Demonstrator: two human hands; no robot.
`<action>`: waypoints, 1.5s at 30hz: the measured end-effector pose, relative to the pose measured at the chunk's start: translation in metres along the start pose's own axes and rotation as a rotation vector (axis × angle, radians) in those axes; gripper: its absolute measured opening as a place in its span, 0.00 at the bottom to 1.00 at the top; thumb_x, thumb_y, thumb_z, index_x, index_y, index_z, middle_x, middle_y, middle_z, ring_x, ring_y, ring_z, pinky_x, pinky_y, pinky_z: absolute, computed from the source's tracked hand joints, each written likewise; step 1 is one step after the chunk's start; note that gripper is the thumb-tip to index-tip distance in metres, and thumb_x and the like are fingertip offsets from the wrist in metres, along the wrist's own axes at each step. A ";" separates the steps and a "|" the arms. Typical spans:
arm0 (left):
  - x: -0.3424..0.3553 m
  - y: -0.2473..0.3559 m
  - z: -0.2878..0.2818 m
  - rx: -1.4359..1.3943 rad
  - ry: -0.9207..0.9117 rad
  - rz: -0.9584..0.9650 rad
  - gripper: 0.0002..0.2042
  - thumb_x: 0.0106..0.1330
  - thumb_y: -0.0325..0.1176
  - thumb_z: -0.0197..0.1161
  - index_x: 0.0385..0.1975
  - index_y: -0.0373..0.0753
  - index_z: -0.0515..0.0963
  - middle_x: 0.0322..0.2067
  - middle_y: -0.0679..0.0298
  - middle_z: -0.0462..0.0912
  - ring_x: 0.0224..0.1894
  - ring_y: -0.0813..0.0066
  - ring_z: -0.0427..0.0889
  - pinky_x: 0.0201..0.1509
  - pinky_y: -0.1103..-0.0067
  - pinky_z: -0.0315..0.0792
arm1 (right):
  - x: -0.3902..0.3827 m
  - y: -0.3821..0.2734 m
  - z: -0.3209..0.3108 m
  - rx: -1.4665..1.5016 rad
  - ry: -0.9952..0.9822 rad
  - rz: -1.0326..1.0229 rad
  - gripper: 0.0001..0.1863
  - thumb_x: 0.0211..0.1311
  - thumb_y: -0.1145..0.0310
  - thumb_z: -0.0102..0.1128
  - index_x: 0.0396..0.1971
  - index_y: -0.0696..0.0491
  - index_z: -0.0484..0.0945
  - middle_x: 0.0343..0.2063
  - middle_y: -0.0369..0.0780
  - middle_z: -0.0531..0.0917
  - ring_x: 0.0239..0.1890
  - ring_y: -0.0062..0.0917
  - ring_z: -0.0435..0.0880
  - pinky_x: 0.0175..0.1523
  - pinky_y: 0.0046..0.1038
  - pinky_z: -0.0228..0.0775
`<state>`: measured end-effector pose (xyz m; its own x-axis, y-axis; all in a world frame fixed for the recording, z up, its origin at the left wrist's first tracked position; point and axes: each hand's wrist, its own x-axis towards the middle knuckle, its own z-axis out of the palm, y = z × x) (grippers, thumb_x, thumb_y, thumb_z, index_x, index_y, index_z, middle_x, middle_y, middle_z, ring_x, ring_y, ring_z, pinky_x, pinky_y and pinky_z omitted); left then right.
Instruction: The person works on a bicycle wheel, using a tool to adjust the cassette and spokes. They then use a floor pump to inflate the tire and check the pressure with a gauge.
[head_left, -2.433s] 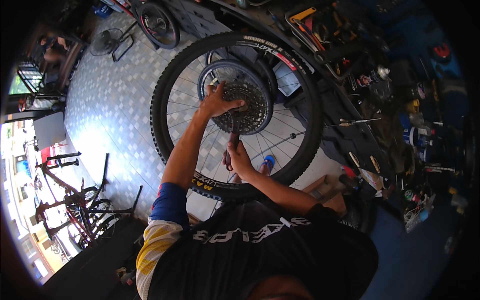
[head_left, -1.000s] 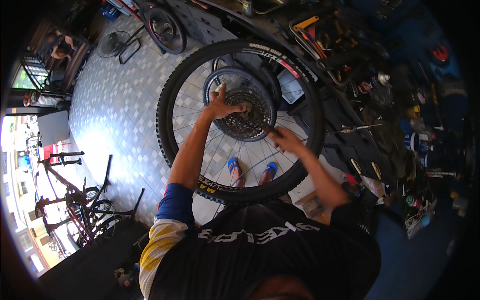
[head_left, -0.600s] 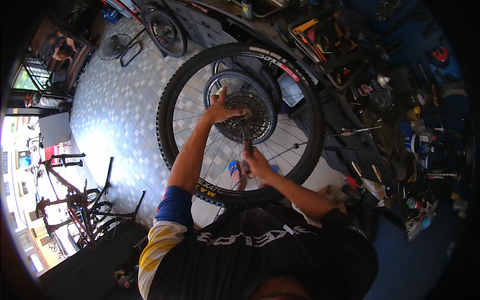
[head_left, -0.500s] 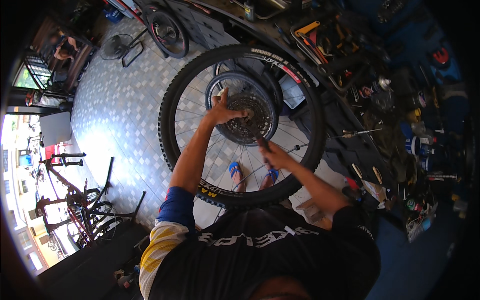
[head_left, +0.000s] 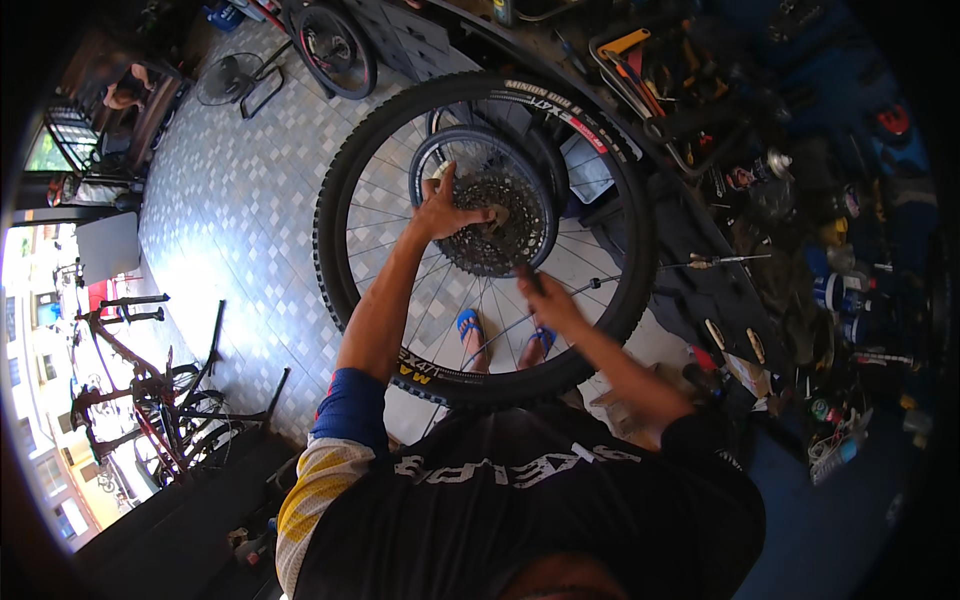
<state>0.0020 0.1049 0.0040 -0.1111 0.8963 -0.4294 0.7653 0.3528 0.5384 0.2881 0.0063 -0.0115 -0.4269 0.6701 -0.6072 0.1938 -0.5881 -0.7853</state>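
Observation:
A bicycle wheel (head_left: 335,205) with a knobby black tyre stands in front of my body, its large rear cassette (head_left: 515,250) facing up. My left hand (head_left: 437,210) lies over the cassette's left side. Its thumb stretches to the metal piece at the hub (head_left: 497,217) and its fingers are spread apart. Closed around a dark-handled tool (head_left: 530,278), my right hand (head_left: 556,306) is at the cassette's lower right. Motion blurs this hand and the tool, and I cannot make out the tool's working end.
On the right, a cluttered workbench carries a yellow-handled hacksaw (head_left: 625,43), bottles and loose tools. Another wheel (head_left: 335,50) leans by the dark drawers, near a floor fan (head_left: 230,80). A bicycle frame (head_left: 150,385) stands at left. Another person (head_left: 125,88) is at far left. My feet wear blue sandals (head_left: 468,322).
The wheel sits slightly higher in the picture. My right hand and its tool have shifted a little and are more blurred. My left hand keeps its place over the cassette, thumb at the hub.

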 end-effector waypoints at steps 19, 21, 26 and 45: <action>-0.006 0.008 -0.006 -0.023 -0.012 -0.032 0.69 0.39 0.74 0.74 0.80 0.50 0.41 0.72 0.36 0.49 0.74 0.34 0.59 0.72 0.44 0.52 | 0.051 -0.083 -0.098 -0.633 -0.280 0.021 0.30 0.70 0.36 0.56 0.45 0.52 0.80 0.18 0.34 0.76 0.13 0.16 0.73 0.17 0.23 0.66; -0.008 0.011 -0.008 -0.028 -0.023 -0.031 0.69 0.40 0.73 0.74 0.80 0.50 0.41 0.72 0.36 0.50 0.73 0.34 0.59 0.72 0.44 0.53 | 0.049 -0.072 -0.094 -0.551 -0.271 0.024 0.30 0.70 0.36 0.56 0.46 0.52 0.80 0.18 0.34 0.77 0.13 0.17 0.73 0.17 0.24 0.66; -0.009 0.020 -0.006 -0.030 -0.025 -0.042 0.68 0.40 0.73 0.73 0.80 0.52 0.42 0.71 0.37 0.51 0.73 0.35 0.60 0.71 0.44 0.54 | 0.003 -0.002 -0.013 -0.171 0.050 0.005 0.29 0.71 0.35 0.53 0.50 0.47 0.78 0.19 0.31 0.74 0.18 0.14 0.73 0.21 0.21 0.67; -0.035 0.024 -0.024 -0.047 -0.038 -0.074 0.69 0.38 0.73 0.72 0.80 0.52 0.41 0.70 0.43 0.57 0.70 0.37 0.66 0.70 0.51 0.59 | 0.039 -0.067 -0.098 -0.381 -0.383 0.041 0.25 0.71 0.45 0.60 0.49 0.53 0.76 0.21 0.37 0.77 0.17 0.22 0.77 0.23 0.28 0.72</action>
<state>0.0087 0.0879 0.0495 -0.1416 0.8566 -0.4962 0.7251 0.4310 0.5371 0.3451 0.1166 0.0053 -0.6896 0.3952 -0.6068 0.4936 -0.3567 -0.7932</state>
